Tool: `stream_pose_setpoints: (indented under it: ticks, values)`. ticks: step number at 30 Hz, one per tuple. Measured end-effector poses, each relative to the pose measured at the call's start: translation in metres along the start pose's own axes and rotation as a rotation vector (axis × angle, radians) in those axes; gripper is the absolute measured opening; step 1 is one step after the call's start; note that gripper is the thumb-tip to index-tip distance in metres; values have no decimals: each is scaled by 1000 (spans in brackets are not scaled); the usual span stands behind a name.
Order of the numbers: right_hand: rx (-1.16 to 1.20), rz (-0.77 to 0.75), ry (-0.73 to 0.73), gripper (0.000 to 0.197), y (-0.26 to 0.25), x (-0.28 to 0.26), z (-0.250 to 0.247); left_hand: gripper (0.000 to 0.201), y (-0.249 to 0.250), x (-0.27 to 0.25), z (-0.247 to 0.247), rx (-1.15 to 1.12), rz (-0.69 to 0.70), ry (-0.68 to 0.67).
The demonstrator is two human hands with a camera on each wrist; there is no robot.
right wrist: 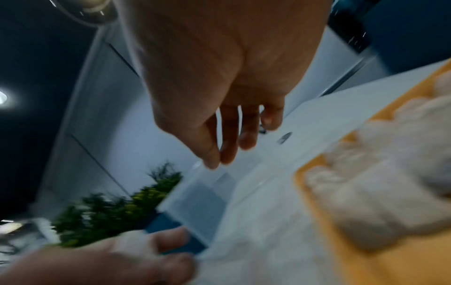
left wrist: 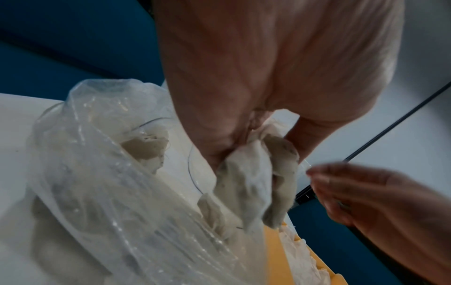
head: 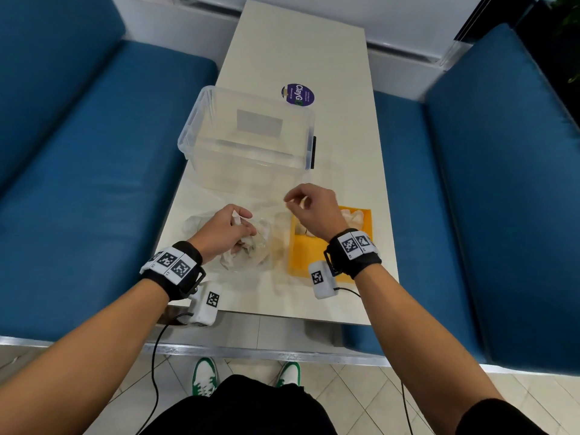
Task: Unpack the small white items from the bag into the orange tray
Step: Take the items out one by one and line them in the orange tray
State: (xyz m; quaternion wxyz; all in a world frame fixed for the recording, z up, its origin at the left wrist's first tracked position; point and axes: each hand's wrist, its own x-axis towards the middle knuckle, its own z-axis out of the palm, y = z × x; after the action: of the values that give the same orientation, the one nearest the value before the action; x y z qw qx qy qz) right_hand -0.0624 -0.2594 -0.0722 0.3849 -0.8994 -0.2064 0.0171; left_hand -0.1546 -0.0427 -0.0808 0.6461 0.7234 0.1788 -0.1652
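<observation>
A clear plastic bag [head: 251, 257] [left wrist: 109, 192] lies on the cream table with crumpled white items inside. My left hand [head: 229, 229] [left wrist: 244, 106] reaches into its mouth and grips one white item [head: 236, 220] [left wrist: 249, 183]. My right hand [head: 309, 204] [right wrist: 216, 163] is raised just right of the bag, thumb and forefinger pinched together on what looks like the bag's thin upper edge. Below that wrist sits the orange tray [head: 301, 255] [right wrist: 402, 270] [left wrist: 275, 250], which holds several white items [head: 353, 216] [right wrist: 366, 183] at its far end.
A large clear plastic bin [head: 248, 136] stands just beyond the bag. A round purple sticker [head: 297, 94] lies farther back on the table [head: 342, 158]. Blue sofas [head: 78, 183] flank the narrow table on both sides. The table's near edge is close to both wrists.
</observation>
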Motion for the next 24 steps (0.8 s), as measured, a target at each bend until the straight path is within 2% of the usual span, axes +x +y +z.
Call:
stream_pose_setpoints:
  ticks: [3, 6, 8, 12, 15, 17, 20, 24]
  values:
    - [136, -77, -189, 10, -39, -5, 9, 30, 2, -2, 5, 22, 18, -55]
    - [122, -69, -265, 20, -58, -7, 24, 26, 5, -5, 10, 81, 66, -54]
    - [61, -43, -264, 19, -59, -7, 32, 25, 5, -7, 12, 102, 90, -39]
    - [65, 8, -230, 6, -58, -5, 30, 21, 3, -9, 10, 114, 129, -24]
    - [51, 1, -167, 2, -56, -3, 20, 28, 2, -12, 7, 72, 131, -53]
    - [34, -17, -133, 3, -55, -2, 15, 32, 1, -13, 6, 54, 125, -42]
    - [19, -29, -112, 3, -53, -3, 13, 19, 1, -16, 7, 78, 155, 5]
    - [-2, -9, -132, 6, -53, -4, 13, 18, 4, -17, 10, 93, 170, 21]
